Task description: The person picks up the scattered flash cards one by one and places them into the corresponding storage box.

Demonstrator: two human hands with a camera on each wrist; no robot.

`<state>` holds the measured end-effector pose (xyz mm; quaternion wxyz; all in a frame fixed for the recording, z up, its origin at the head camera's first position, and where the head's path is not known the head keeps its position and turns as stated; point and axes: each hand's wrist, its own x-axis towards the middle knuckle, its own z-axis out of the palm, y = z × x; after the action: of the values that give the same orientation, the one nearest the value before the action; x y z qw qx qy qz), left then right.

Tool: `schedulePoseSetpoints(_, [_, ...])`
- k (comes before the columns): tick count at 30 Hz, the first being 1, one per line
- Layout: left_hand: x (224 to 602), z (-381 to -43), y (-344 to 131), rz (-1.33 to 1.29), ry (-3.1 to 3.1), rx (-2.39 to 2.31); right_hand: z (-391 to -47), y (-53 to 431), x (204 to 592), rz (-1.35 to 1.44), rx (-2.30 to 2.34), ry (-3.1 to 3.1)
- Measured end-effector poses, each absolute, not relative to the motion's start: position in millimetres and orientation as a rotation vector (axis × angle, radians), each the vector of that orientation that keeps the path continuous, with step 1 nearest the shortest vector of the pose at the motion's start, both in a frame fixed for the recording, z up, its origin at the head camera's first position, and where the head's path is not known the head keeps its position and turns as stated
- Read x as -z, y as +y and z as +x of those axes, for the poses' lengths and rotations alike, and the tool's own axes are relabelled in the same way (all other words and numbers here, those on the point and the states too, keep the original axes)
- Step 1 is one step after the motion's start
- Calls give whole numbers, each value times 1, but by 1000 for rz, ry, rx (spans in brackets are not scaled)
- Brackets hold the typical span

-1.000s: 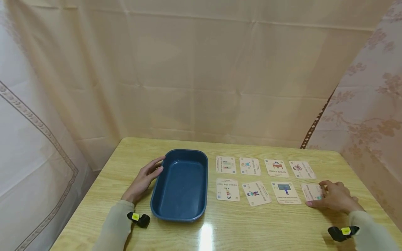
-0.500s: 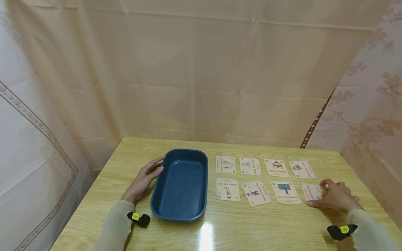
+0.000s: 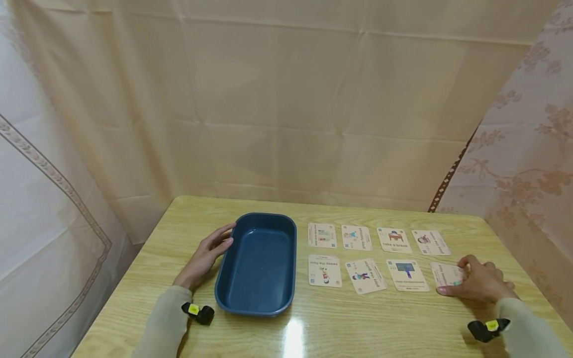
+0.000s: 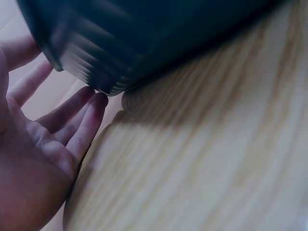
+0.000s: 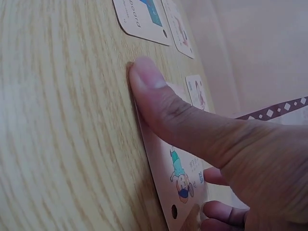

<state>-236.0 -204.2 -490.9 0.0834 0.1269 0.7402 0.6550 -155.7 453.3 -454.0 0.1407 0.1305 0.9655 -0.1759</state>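
At the left of a blue plastic tray (image 3: 257,271), my left hand (image 3: 203,256) has its fingers at the wall and rim. The left wrist view shows those fingers nearly straight, tips against the tray's ribbed side (image 4: 91,48). On the right, my right hand (image 3: 481,281) grips a picture card (image 3: 446,275) at the end of the front row. The thumb (image 5: 149,77) lies along its near edge, with the other fingertips at the opposite edge. A small figure in green shows on this card; the hand hides part of it.
Left of the held card lie a blackboard card (image 3: 407,275), a guitar card (image 3: 366,276) and a sweep-the-floor card (image 3: 324,271). Behind them runs another row, including a take-a-break card (image 3: 394,240) and a football card (image 3: 356,237). Curtains (image 3: 277,99) hang behind the wooden table (image 3: 358,323).
My right hand has shifted very slightly right, and the card in its grip has moved a touch the same way. The left hand and tray have stayed still.
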Motion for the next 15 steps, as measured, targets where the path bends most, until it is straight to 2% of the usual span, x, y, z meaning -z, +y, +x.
schedulePoseSetpoints(10, [492,-236,-204,381,2222,-1942,-156,453,447,436,513,2903])
schedulePoseSetpoints(15, [490,-236,-204,374,2217,-1950,-154,455,437,361,549,2975])
